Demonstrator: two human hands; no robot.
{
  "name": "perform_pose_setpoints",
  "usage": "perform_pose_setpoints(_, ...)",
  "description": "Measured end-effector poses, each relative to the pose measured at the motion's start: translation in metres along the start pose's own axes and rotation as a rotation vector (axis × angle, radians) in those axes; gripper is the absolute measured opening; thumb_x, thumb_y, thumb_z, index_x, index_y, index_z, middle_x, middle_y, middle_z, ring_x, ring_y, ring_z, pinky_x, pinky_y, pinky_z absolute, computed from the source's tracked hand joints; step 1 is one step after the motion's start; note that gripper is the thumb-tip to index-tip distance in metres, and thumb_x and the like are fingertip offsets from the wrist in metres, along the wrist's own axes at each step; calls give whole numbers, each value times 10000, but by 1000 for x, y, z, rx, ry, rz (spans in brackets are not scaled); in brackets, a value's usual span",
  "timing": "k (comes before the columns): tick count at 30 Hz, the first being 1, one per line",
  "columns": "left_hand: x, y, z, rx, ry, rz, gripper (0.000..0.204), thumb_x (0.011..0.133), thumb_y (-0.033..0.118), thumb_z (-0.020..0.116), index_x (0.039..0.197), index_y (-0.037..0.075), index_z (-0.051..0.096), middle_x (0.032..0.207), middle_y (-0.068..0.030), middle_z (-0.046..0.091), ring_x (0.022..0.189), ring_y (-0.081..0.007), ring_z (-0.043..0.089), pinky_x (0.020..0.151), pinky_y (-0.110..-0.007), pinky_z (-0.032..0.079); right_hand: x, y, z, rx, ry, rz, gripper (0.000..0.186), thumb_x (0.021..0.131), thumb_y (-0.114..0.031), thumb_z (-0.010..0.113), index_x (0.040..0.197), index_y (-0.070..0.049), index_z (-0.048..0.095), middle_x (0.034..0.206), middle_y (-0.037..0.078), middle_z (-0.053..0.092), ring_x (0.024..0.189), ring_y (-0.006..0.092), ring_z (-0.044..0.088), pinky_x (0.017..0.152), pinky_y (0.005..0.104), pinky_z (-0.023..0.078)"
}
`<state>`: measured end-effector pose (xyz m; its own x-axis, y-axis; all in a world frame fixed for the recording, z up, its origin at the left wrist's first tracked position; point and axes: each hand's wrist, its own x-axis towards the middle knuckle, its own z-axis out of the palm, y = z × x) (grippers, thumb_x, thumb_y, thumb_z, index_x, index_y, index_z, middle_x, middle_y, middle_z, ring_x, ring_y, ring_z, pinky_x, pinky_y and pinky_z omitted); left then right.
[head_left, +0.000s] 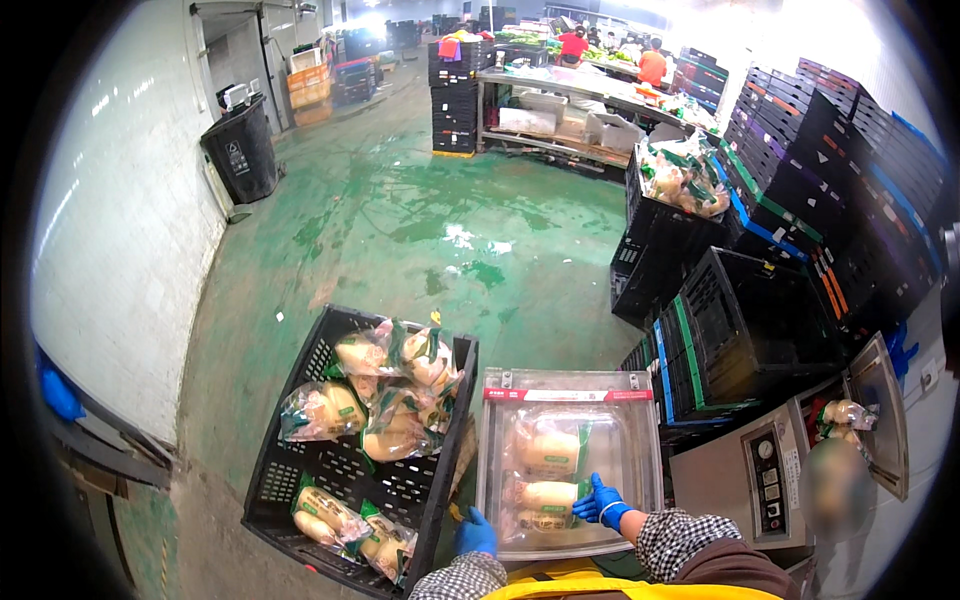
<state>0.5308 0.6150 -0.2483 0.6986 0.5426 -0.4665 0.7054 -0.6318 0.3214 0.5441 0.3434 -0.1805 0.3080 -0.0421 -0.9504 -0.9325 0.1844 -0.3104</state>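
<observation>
In front of me stands a vacuum packing machine with a clear lid [630, 450], which looks lowered. Under the lid lie bagged pale root vegetables [550, 495], probably lotus root; another bag [552, 450] lies farther back. My right hand [600, 503], in a blue glove, is over the lid's right front part with fingers stretched out and nothing in them. My left hand [476, 533], also blue-gloved, is by the machine's left front corner, next to the black crate [270, 470]; its fingers are too unclear to read. Several bags of the same vegetables [395, 430] lie in that crate.
To the right is a steel machine with a control panel [768, 480]. Black crates [770, 310] are stacked behind it, one crate heaped with bagged vegetables [685, 180]. Farther off are a work table [580, 90], two people in red and orange [652, 68], and a black bin [240, 155].
</observation>
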Motion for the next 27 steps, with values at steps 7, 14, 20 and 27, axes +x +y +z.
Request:
perform_pose_setpoints(7, 0, 3, -6, -29, -113, -59, 617, 887, 484, 287, 845, -28, 629, 911, -262, 604, 868, -390, 580, 762, -474, 450, -3, -1, 2, -11, 35, -4, 880, 814, -707, 157, 827, 24, 648, 742, 136, 663, 486, 178, 567, 466, 268, 427)
perform_pose_setpoints(14, -2, 2, -4, -4, -17, -10, 641, 892, 499, 265, 760, -7, 635, 803, -253, 609, 755, -402, 589, 649, -482, 449, -14, -5, 7, -8, 43, 2, 872, 819, -701, 166, 830, 29, 643, 751, 141, 662, 505, 182, 568, 500, 269, 436)
perform_pose_setpoints(20, 4, -3, 5, -7, -32, -9, 632, 895, 484, 272, 732, -10, 631, 792, -257, 606, 735, -402, 587, 638, -481, 449, -10, -4, 6, -12, 49, -4, 882, 811, -711, 162, 824, 28, 642, 751, 144, 661, 508, 184, 571, 500, 276, 438)
perform_pose_setpoints(27, -6, 10, -17, -10, -115, -54, 628, 889, 490, 277, 844, -28, 630, 899, -256, 608, 859, -390, 584, 754, -473, 454, -7, -2, 3, -1, 30, -6, 899, 802, -722, 157, 822, 35, 641, 737, 144, 660, 487, 184, 564, 467, 270, 434)
